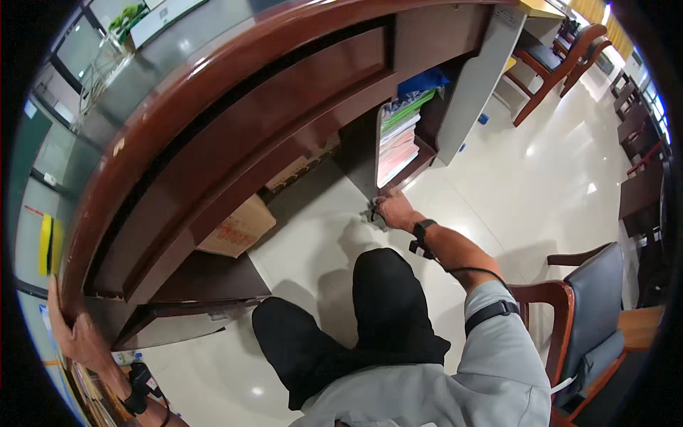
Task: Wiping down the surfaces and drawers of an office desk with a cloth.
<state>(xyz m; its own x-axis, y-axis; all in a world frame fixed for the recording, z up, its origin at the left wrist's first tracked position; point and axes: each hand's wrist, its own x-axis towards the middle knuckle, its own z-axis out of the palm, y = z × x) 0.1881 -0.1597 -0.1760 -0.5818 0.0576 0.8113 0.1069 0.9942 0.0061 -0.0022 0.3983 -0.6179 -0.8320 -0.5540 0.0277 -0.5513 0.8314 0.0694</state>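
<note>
My right hand (395, 211) reaches down by the lower corner of the open desk cabinet. Its fingers are closed on a small, crumpled grey cloth (377, 216), partly hidden under the hand. Just above stands a stack of papers (400, 146) with green and white sheets on top, inside the cabinet (420, 162). At the far left, my left hand (80, 340) lies along the rounded edge of the brown wooden desk (121, 171), fingers stretched out. One fingertip comes close to a yellow and black strip-like object (48, 245); whether it touches cannot be made out.
A cardboard box (238, 226) sits beneath the desk. My knees are between the desk and a dark padded armchair (596, 320) at right. More wooden chairs (562, 60) stand at the back right on the shiny tiled floor (526, 178). Papers (89, 391) lie at lower left.
</note>
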